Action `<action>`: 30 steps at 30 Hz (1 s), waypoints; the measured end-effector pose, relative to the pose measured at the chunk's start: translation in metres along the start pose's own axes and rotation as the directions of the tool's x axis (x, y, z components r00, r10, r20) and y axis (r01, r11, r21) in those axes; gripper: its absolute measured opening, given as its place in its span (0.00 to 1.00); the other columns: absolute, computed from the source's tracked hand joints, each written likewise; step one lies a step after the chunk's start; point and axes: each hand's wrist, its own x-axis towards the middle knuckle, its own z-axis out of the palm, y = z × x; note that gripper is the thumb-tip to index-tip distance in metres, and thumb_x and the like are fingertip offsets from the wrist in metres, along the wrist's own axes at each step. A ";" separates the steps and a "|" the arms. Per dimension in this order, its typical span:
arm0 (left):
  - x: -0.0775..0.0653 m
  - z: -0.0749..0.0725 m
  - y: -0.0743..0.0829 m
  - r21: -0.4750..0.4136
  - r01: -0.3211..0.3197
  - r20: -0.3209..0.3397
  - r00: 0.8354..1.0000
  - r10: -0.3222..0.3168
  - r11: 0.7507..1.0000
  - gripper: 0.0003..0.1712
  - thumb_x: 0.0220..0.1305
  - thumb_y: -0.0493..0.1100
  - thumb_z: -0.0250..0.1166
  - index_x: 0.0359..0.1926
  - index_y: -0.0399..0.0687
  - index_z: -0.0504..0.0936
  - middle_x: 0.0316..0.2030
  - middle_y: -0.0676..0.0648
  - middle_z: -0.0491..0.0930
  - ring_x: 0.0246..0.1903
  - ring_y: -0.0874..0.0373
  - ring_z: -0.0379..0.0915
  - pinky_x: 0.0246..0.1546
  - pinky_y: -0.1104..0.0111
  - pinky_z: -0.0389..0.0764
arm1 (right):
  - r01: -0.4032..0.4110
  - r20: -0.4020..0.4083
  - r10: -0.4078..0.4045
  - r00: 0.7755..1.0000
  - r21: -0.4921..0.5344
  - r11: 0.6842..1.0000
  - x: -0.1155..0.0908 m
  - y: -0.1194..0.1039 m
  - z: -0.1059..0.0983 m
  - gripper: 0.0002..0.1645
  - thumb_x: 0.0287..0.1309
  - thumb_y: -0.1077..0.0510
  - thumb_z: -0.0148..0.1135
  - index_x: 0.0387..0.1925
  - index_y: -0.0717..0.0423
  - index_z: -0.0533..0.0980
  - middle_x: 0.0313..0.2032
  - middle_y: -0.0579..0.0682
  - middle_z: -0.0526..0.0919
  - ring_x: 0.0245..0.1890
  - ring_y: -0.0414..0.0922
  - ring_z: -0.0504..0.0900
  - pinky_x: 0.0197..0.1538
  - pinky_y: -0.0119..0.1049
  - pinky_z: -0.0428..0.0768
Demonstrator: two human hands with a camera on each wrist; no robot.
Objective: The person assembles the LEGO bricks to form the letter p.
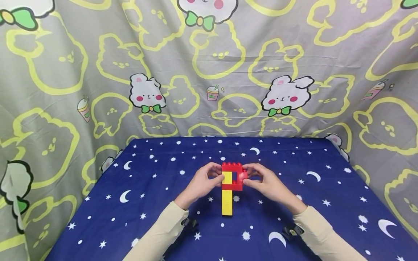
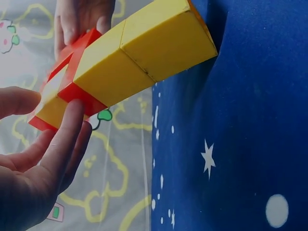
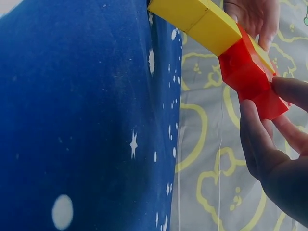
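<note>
A build of toy bricks shaped like a letter P stands upright on the blue cloth, its yellow brick column [image 1: 226,202] below and its red bricks [image 1: 232,167] forming a loop with a gap on top. My left hand [image 1: 201,184] holds the upper left side of the build, thumb by the upper yellow brick [image 2: 50,108] and fingers around the side. On the other side, my right hand [image 1: 268,184] pinches the red brick [image 3: 271,105] that juts out at the loop's right, thumb in front and fingers behind.
The table is covered by a dark blue cloth [image 1: 156,206] printed with white stars, moons and dots. A grey curtain [image 1: 186,119] with yellow outlines and white rabbits hangs behind and at both sides. Dark wrist devices [image 1: 292,232] sit by both cuffs.
</note>
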 end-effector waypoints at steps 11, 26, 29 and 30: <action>-0.001 0.003 -0.001 0.041 0.017 -0.004 1.000 -0.017 0.999 0.21 0.69 0.42 0.68 0.59 0.40 0.77 0.47 0.43 0.81 0.46 0.52 0.83 0.45 0.62 0.87 | -0.042 -0.026 0.041 0.999 -0.039 0.998 0.001 0.004 0.004 0.26 0.61 0.58 0.73 0.58 0.58 0.75 0.48 0.54 0.84 0.48 0.49 0.84 0.51 0.43 0.83; -0.001 0.004 -0.005 0.112 0.028 -0.015 1.000 -0.026 0.993 0.22 0.68 0.44 0.68 0.59 0.42 0.76 0.52 0.43 0.82 0.52 0.49 0.82 0.53 0.55 0.83 | -0.083 -0.018 0.083 0.996 -0.023 0.996 0.001 0.006 0.005 0.28 0.63 0.60 0.70 0.62 0.60 0.73 0.55 0.60 0.82 0.54 0.56 0.84 0.54 0.48 0.83; -0.001 0.004 -0.006 0.112 0.027 -0.015 1.000 -0.025 0.993 0.22 0.68 0.44 0.68 0.59 0.41 0.76 0.53 0.42 0.82 0.53 0.48 0.82 0.54 0.54 0.82 | -0.095 -0.020 0.095 0.995 -0.027 0.995 0.001 0.006 0.006 0.27 0.63 0.60 0.70 0.62 0.60 0.73 0.55 0.60 0.82 0.55 0.56 0.84 0.54 0.47 0.84; -0.001 0.004 -0.006 0.113 0.029 -0.014 1.000 -0.027 0.993 0.22 0.68 0.44 0.68 0.59 0.41 0.76 0.53 0.42 0.82 0.53 0.48 0.82 0.54 0.54 0.82 | -0.100 -0.021 0.099 0.995 -0.027 0.995 0.000 0.006 0.006 0.27 0.63 0.60 0.70 0.61 0.60 0.73 0.55 0.60 0.82 0.55 0.56 0.84 0.54 0.47 0.84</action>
